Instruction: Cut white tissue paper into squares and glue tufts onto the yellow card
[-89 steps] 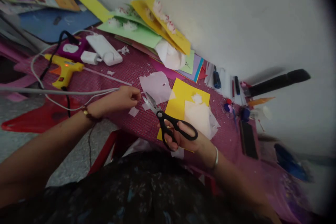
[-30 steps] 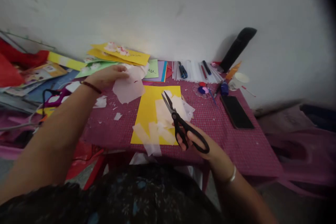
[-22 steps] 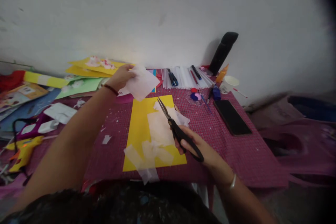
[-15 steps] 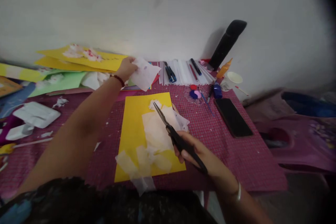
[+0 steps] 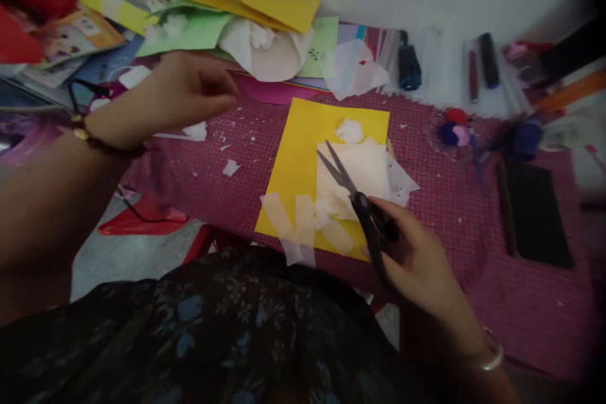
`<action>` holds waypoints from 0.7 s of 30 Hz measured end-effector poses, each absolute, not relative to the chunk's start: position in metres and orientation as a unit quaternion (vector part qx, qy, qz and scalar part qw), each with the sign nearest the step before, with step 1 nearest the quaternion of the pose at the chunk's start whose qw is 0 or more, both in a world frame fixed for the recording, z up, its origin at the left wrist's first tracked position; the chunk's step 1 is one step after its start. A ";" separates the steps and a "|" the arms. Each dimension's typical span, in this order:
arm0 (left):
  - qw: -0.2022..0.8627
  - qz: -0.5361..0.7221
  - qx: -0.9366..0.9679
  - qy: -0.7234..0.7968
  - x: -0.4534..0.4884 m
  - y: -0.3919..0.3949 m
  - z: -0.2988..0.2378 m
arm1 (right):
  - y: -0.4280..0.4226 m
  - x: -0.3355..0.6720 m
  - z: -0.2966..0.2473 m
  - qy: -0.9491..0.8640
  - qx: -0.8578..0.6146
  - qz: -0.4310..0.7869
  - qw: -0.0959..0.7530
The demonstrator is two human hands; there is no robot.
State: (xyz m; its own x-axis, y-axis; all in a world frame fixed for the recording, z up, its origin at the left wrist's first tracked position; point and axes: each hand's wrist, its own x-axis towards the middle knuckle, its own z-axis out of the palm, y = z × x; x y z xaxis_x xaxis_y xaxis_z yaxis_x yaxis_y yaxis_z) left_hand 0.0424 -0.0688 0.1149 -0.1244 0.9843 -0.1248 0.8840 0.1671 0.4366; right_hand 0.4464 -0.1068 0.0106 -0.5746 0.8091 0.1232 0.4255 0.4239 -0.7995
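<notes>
My right hand [image 5: 411,252] grips black-handled scissors [image 5: 362,199], whose blades are parted and point over a white paper piece [image 5: 364,170]. Under that piece lies a yellow sheet [image 5: 291,164], with a crumpled white paper tuft [image 5: 350,130] near its top. Thin white strips [image 5: 305,221] overlap its lower edge. To the left, my left hand [image 5: 194,88] hovers over the table, fingers loosely bent and thumb apart, nothing visible in it. A thin white paper sheet with a small red spot [image 5: 355,69] rests at the back, apart from both hands.
Yellow cards [image 5: 284,6] and green card [image 5: 189,31] are piled at the back left. A phone [image 5: 534,214] lies at right, near a blue bottle [image 5: 523,139] and a red lid [image 5: 456,116]. Pens and a blue-black cutter [image 5: 408,63] lie along the back. Paper scraps [image 5: 231,168] dot the table.
My left hand has let go of the thin white sheet, which now lies at the back, and has moved left. The view has swung down and left. My right hand still holds the scissors.
</notes>
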 end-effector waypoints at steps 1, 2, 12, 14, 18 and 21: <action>0.189 0.116 0.632 0.743 0.031 -0.088 0.104 | -0.106 0.446 0.011 -0.807 -0.388 0.371 0.248; 0.205 0.101 0.626 0.746 0.023 -0.104 0.091 | -0.106 0.445 0.011 -0.808 -0.394 0.367 0.241; -0.022 0.012 0.665 0.746 0.073 -0.156 0.007 | -0.095 0.445 -0.017 -0.789 -0.437 0.358 0.243; -0.009 0.023 0.665 0.747 0.059 -0.147 0.009 | -0.091 0.446 -0.022 -0.775 -0.441 0.370 0.262; -0.019 0.085 0.592 0.801 0.005 -0.123 0.033 | -0.088 0.446 -0.018 -0.752 -0.451 0.384 0.289; -0.010 0.112 0.574 0.811 -0.025 -0.112 0.043 | -0.088 0.444 -0.011 -0.750 -0.455 0.373 0.303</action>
State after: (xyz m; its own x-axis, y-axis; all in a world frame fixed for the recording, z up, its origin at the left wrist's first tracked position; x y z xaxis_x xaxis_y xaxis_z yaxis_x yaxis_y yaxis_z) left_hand -0.0246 -0.1118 0.0432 -0.3400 0.9292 0.1448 0.9338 0.3152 0.1695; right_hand 0.4438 -0.0884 -0.0110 -0.4028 0.9080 0.1154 0.4552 0.3081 -0.8354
